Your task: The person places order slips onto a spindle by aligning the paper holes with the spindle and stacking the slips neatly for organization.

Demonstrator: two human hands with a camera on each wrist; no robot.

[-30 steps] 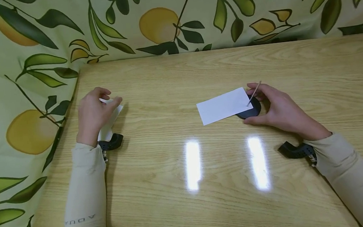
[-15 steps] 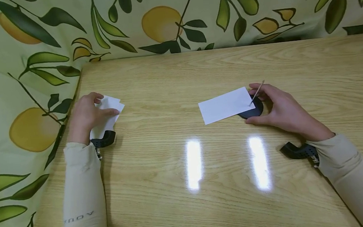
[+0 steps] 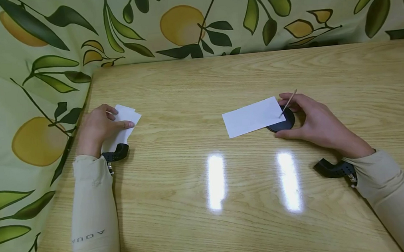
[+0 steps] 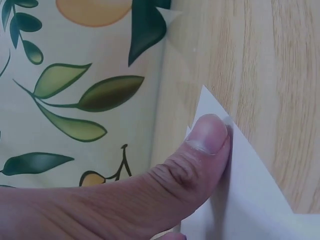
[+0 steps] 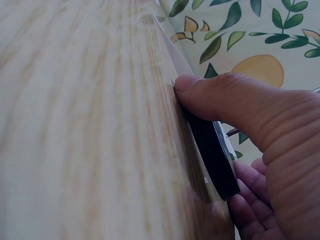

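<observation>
My left hand (image 3: 94, 127) rests on overlapping white paper slips (image 3: 128, 112) at the left. In the left wrist view its thumb (image 4: 207, 135) lies flat on a slip (image 4: 255, 175) near its pointed corner; the other fingers are mostly hidden. My right hand (image 3: 313, 118) grips a round black disc (image 3: 289, 120) at its edge, thumb on the near side and fingers on the far side. One more white slip (image 3: 251, 117) overlaps the disc. From that slip's right end a thin wooden stick (image 3: 289, 101) slants up past the right index finger. The disc (image 5: 215, 155) shows edge-on in the right wrist view.
The wood-grain table (image 3: 177, 176) ends at a patterned cloth (image 3: 186, 23) along the back and left. Each wrist carries a black camera bracket, the left bracket (image 3: 118, 153) close over the slips. Two bright light reflections (image 3: 216, 183) show on the tabletop.
Over the last second my left hand moved down and left onto the slips, so more of their corners show. My right hand keeps its grip; the view has shifted slightly.
</observation>
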